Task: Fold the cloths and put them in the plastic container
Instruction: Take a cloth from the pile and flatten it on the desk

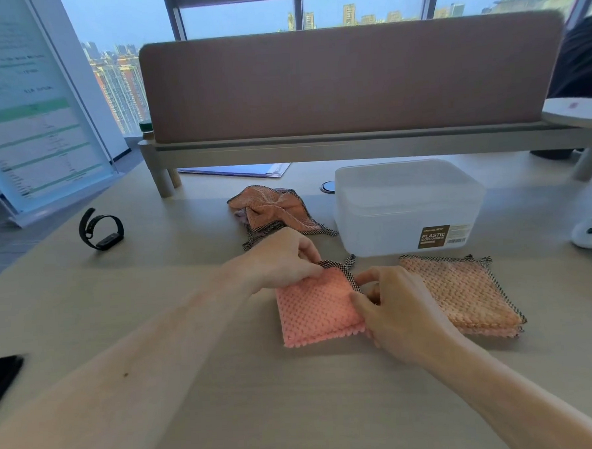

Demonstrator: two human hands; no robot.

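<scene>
A folded pink cloth (pixel 316 309) lies flat on the desk (pixel 229 416), near the middle and just in front of the plastic container (pixel 407 211). Both hands are on it: the left hand (pixel 282 259) pinches the far corner along the dark checked trim, and the right hand (pixel 395 308) pinches the right edge with thumb and curled fingers. The cloth looks light, soft and limp, with a nubbly pile that should grip skin well, so it is unlikely to slip but will probably sag and fall open if lifted by one corner. The safer hold seems to be across the folded layers, at two opposite edges or flat underneath, so the fold stays together. To the right, touching nothing else, sits a stack of folded cloths (pixel 462 291), which would likely lift as one soft pad if clasped from both sides. A crumpled cloth (pixel 273 208) lies farther off, left of the container, not yet folded. I cannot tell whether the container's top is open or lidded.
</scene>
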